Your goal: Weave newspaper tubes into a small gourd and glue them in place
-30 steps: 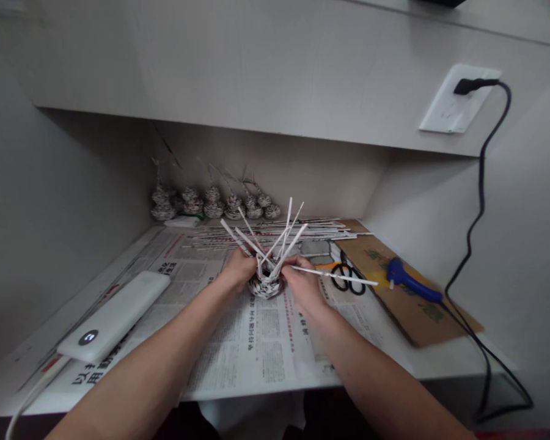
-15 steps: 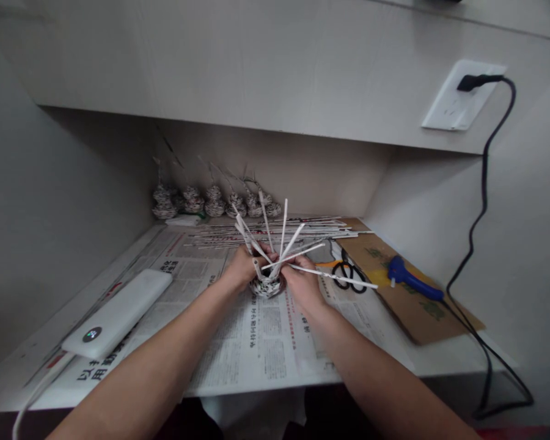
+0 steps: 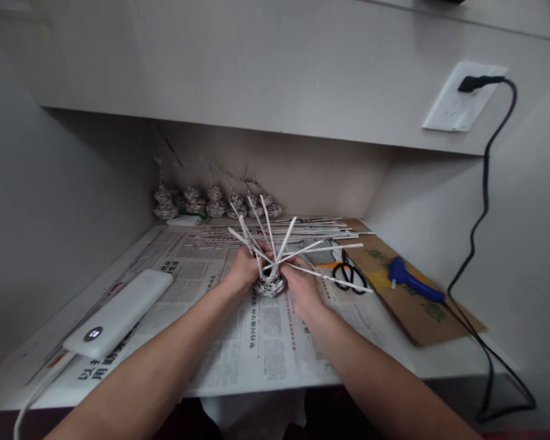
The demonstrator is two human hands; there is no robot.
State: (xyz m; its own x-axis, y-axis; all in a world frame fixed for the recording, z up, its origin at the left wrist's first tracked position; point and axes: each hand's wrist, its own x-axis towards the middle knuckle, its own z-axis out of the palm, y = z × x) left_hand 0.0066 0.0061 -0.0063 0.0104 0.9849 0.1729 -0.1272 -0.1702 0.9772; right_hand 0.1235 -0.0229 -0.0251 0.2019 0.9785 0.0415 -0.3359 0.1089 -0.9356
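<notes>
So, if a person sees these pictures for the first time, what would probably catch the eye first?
Probably the small woven piece near the middle, between the left hand and the right hand, with pale paper sticks fanning out of it. Next, perhaps, the blue glue gun on brown cardboard at the right. Behind, left of centre, stands a row of woven gourd shapes.
</notes>
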